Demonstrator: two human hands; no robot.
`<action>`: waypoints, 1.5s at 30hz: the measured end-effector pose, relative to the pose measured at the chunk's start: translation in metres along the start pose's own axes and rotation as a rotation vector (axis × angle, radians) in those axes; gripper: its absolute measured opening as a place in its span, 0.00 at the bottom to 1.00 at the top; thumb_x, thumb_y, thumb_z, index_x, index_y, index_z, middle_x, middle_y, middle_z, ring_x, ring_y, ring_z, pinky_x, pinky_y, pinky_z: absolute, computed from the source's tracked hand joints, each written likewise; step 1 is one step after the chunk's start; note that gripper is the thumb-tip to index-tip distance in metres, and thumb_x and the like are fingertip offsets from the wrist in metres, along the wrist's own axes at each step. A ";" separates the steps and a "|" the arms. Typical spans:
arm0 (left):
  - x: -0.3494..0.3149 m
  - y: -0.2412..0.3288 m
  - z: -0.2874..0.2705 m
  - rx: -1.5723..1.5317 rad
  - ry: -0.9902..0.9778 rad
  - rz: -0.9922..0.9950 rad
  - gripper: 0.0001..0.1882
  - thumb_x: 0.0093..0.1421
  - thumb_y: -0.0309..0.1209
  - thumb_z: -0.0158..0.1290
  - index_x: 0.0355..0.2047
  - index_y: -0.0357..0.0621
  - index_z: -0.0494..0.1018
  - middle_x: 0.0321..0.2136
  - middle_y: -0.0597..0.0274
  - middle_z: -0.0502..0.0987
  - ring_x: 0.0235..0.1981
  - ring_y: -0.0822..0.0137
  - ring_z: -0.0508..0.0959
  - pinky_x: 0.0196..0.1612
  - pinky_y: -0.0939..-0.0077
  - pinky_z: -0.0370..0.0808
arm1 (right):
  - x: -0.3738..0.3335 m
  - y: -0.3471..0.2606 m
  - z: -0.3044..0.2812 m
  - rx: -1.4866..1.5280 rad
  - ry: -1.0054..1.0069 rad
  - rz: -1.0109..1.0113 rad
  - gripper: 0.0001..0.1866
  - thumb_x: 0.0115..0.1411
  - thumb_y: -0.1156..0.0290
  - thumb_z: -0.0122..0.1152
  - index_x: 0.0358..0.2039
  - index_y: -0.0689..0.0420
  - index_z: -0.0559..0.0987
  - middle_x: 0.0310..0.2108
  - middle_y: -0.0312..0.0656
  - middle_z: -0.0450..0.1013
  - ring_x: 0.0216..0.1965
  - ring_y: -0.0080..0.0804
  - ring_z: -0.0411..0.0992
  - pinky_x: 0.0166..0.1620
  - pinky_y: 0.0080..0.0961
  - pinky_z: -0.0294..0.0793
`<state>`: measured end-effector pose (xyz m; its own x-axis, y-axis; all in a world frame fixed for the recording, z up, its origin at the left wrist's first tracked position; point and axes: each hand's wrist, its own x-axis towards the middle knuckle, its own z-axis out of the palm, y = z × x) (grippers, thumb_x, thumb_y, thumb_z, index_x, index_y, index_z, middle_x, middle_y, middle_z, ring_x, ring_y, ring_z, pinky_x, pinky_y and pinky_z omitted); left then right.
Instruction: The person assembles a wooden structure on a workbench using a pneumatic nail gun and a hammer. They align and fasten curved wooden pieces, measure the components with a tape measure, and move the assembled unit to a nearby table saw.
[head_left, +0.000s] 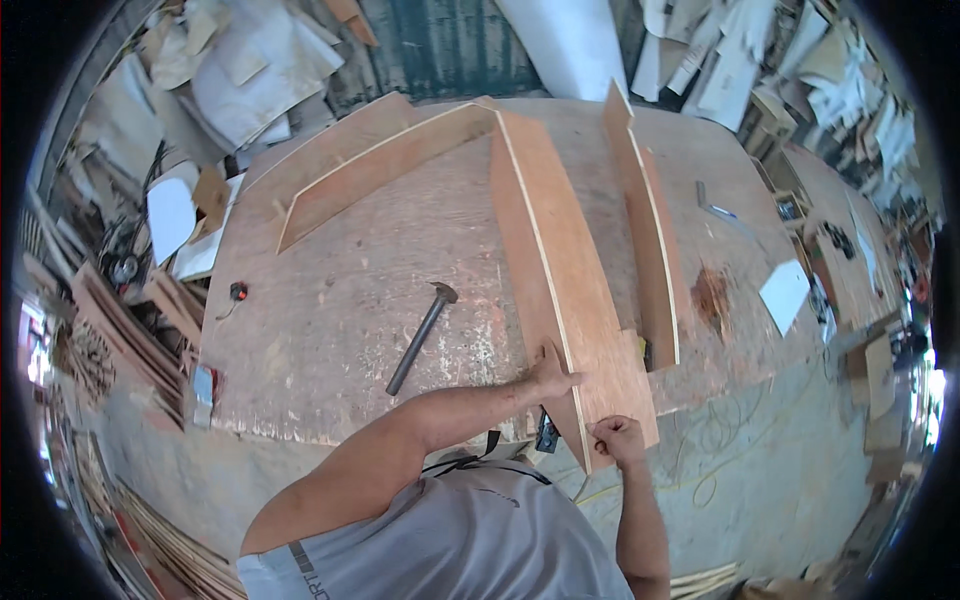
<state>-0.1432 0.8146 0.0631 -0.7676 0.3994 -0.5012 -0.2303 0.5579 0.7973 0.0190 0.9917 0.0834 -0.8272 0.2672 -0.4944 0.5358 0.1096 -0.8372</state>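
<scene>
Two long plywood panels, joined along one edge, run from the table's far side toward me. One is an upright side panel (530, 270), the other a wider panel (572, 250) to its right. My left hand (549, 374) is closed over their shared edge near the close end, thumb against the side panel. Closer to me, my right hand (618, 441) is pinched with its fingertips at that same edge. Whatever is between those fingers is too small to make out. A hammer (418, 340) with a dark handle lies on the table left of the panels.
The worn wooden table (340, 340) also bears angled plywood pieces (385, 165) at the far left and another upright plywood assembly (650, 240) on the right. A tape measure (238, 291) sits near the left edge. A metal square (712, 206) lies at the right. Cords trail across the floor.
</scene>
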 end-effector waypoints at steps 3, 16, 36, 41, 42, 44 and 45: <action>0.009 -0.001 -0.001 0.003 0.017 -0.004 0.71 0.47 0.50 0.67 0.63 0.20 0.24 0.65 0.25 0.41 0.69 0.41 0.46 0.69 0.61 0.50 | -0.001 0.024 0.013 -0.124 0.163 -0.307 0.11 0.51 0.71 0.72 0.26 0.65 0.80 0.18 0.36 0.72 0.19 0.22 0.70 0.22 0.21 0.69; -0.004 0.006 -0.004 -0.063 0.022 -0.101 0.68 0.50 0.49 0.65 0.64 0.24 0.23 0.66 0.24 0.36 0.65 0.35 0.54 0.66 0.59 0.58 | -0.041 0.023 0.076 -0.483 0.597 -0.557 0.09 0.55 0.74 0.66 0.29 0.65 0.76 0.26 0.47 0.70 0.28 0.39 0.70 0.32 0.33 0.72; -0.010 0.011 -0.033 -0.058 0.033 -0.119 0.67 0.50 0.49 0.65 0.65 0.27 0.25 0.67 0.26 0.37 0.65 0.35 0.55 0.65 0.57 0.61 | -0.030 -0.001 0.015 -0.382 0.134 -0.077 0.16 0.64 0.61 0.58 0.29 0.62 0.80 0.20 0.39 0.73 0.25 0.26 0.71 0.30 0.24 0.72; -0.016 0.016 -0.031 -0.063 0.028 -0.115 0.66 0.50 0.49 0.65 0.66 0.28 0.26 0.67 0.27 0.37 0.64 0.35 0.56 0.64 0.57 0.61 | -0.025 -0.018 0.016 -0.076 0.081 0.084 0.20 0.64 0.58 0.56 0.26 0.63 0.79 0.19 0.36 0.71 0.22 0.24 0.68 0.27 0.23 0.69; -0.015 0.020 -0.030 -0.057 0.024 -0.114 0.66 0.50 0.49 0.65 0.66 0.28 0.26 0.67 0.27 0.37 0.64 0.35 0.56 0.64 0.56 0.61 | -0.029 -0.024 0.020 -0.050 0.100 0.110 0.20 0.65 0.58 0.56 0.25 0.63 0.79 0.18 0.36 0.71 0.22 0.24 0.68 0.26 0.23 0.68; -0.019 0.020 -0.032 -0.064 0.027 -0.114 0.66 0.50 0.49 0.65 0.66 0.28 0.26 0.67 0.28 0.37 0.64 0.35 0.56 0.64 0.56 0.62 | -0.025 -0.005 0.013 -0.360 0.113 -0.041 0.21 0.65 0.57 0.55 0.26 0.64 0.80 0.19 0.38 0.72 0.21 0.25 0.69 0.25 0.23 0.68; -0.017 0.015 -0.034 -0.078 0.054 -0.126 0.66 0.50 0.49 0.65 0.66 0.29 0.27 0.67 0.28 0.38 0.64 0.35 0.56 0.64 0.56 0.62 | -0.017 0.001 0.012 -0.524 0.095 -0.132 0.22 0.65 0.56 0.55 0.27 0.64 0.80 0.19 0.39 0.73 0.21 0.26 0.69 0.24 0.24 0.68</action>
<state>-0.1543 0.7911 0.0947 -0.7600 0.2894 -0.5819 -0.3710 0.5419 0.7541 0.0317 0.9758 0.0880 -0.8873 0.3016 -0.3490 0.4610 0.6041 -0.6501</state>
